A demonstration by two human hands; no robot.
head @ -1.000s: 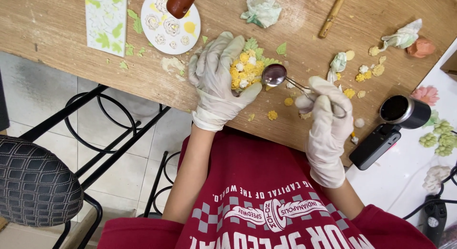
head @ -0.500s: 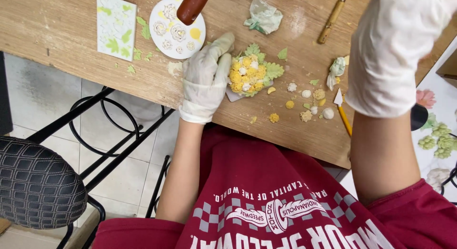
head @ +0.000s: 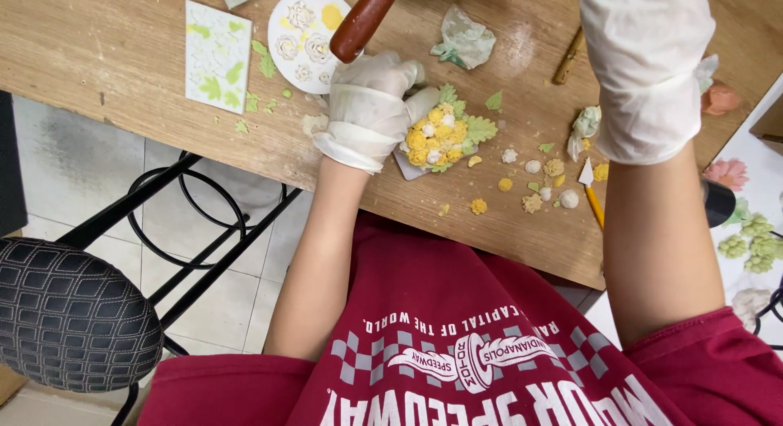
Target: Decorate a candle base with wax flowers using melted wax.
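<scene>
My left hand [head: 369,108], in a white glove, curls around the left side of a small cluster of yellow and white flowers with green leaves [head: 440,132]. The cluster rests on a white base on the wooden table [head: 106,75]. My right hand [head: 644,67], also gloved, is raised high and close to the camera, with its back toward me. Its fingers are out of sight, so anything in it is hidden. Loose yellow and white petals [head: 530,181] lie to the right of the cluster, beside a yellow-handled knife [head: 594,196].
A round white mould [head: 306,35] and a rectangular leaf mould [head: 216,55] lie at the back left. A brown handle [head: 363,22] sticks out above my left hand. Crumpled wrap [head: 465,39] and a wooden stick [head: 568,57] lie further back. A black stool [head: 69,312] stands lower left.
My right hand left the table, where it held a spoon-like tool at the flower cluster, and rose toward the camera. My left hand's fingers curled tighter on the cluster.
</scene>
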